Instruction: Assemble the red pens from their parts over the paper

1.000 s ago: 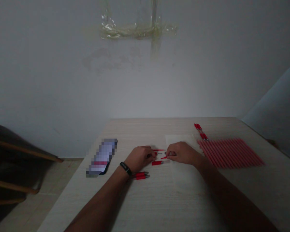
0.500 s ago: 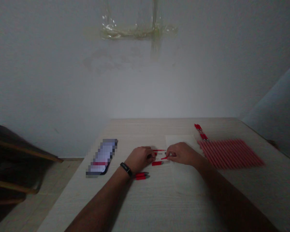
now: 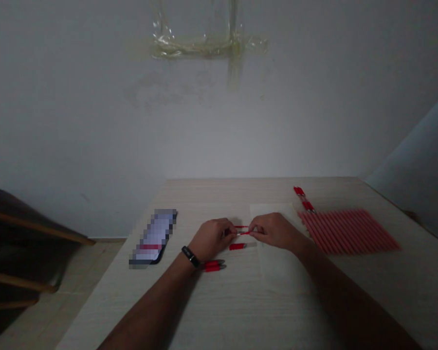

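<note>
My left hand (image 3: pixel 211 238) and my right hand (image 3: pixel 273 229) meet at the middle of the pale wooden table (image 3: pixel 241 301), fingers pinched together. Between them they hold a thin red pen part (image 3: pixel 243 233), which both hands grip at its ends. A second thin red piece (image 3: pixel 241 226) lies just behind it. A short red cap-like piece (image 3: pixel 237 246) lies on the table just in front of the hands. Two red pens (image 3: pixel 214 265) lie beside my left wrist, which wears a black band.
A row of several red pens (image 3: pixel 346 231) lies side by side at the right, with a few more red pieces (image 3: pixel 303 198) behind it. A white sheet (image 3: pixel 277 262) lies under my right hand. A phone (image 3: pixel 154 236) lies at the left. A dark chair (image 3: pixel 18 243) stands beyond the table's left edge.
Both hands have drawn closer together and lifted slightly; the red piece in my right fingers now bridges the two hands. The other objects have not moved.
</note>
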{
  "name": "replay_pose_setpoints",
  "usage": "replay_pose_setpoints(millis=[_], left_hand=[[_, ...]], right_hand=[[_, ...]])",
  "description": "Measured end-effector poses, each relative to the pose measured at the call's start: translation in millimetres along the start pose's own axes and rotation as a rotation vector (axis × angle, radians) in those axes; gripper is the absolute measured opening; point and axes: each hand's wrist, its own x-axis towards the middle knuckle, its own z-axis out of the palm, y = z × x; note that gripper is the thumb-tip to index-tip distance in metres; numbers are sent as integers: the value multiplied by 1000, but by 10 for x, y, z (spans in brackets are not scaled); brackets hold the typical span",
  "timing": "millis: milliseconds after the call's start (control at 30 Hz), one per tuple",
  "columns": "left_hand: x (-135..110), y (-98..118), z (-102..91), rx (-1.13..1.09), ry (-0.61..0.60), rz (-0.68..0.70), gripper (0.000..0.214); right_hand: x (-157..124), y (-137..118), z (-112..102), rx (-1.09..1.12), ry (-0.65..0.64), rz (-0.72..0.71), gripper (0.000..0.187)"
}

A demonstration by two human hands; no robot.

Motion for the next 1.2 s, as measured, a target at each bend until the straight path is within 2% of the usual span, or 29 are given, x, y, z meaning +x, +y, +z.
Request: replay_pose_setpoints(millis=[267, 533, 667, 867, 1067, 1200], left_hand=[[10, 24, 51, -33, 18, -2, 12], [9, 11, 104, -58, 82, -12, 12], [7, 10, 115, -79, 104, 3, 11], [7, 14, 140, -128, 128, 2, 12], [1, 19, 143, -145, 113, -11, 15], [-2, 35, 122, -138, 45, 7, 23]], right_hand=[[5, -58, 37, -11, 21, -44, 12], [19, -129, 91, 165, 58, -62, 5], [28, -127, 134, 221, 82, -76, 8], [33, -108, 172, 177, 125, -116, 10], [32, -93, 181, 164, 118, -157, 10], [29, -62, 103, 157, 132, -127, 8]])
